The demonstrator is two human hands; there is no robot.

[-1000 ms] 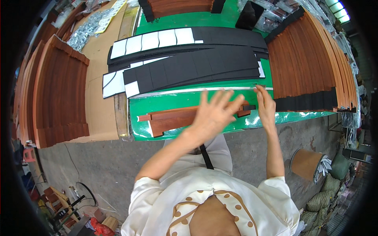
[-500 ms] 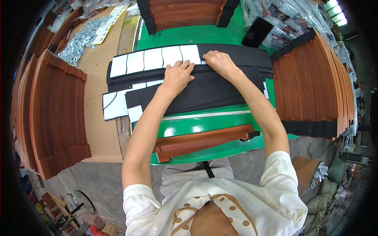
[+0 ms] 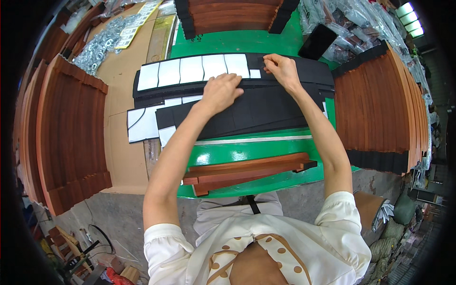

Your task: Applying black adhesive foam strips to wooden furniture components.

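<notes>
Workshop clutter surrounds the green table (image 3: 232,42), with brown wood stacked on 3 sides: a left stack (image 3: 73,133), a right stack (image 3: 375,109) and a far stack (image 3: 230,18). To my eye, an elbow swung wide could send pieces sliding, the right stack most of all, since the right arm bends nearest it.

Across the middle lie black sheets (image 3: 273,107), overlapping at a slant; a lopsided push could make that loose pile skid. Close to the near edge, 2 wooden pieces (image 3: 247,165) lie overlapped, and a body leaning in might nudge them to the floor.

The left hand (image 3: 222,92) rests palm down on the sheets, fingers relaxed and loosely apart, gripping nothing I can see, its tips by the near edge of the 5 white panels (image 3: 190,70). The right hand (image 3: 285,72) arches at the wrist, fingertips pinched narrow on what looks like a small dark piece (image 3: 261,62), just far of a white square (image 3: 255,73). Black on black hides its edges. Too sharp a tug might tear it, or, if it is sticky, curl it onto a finger.
</notes>
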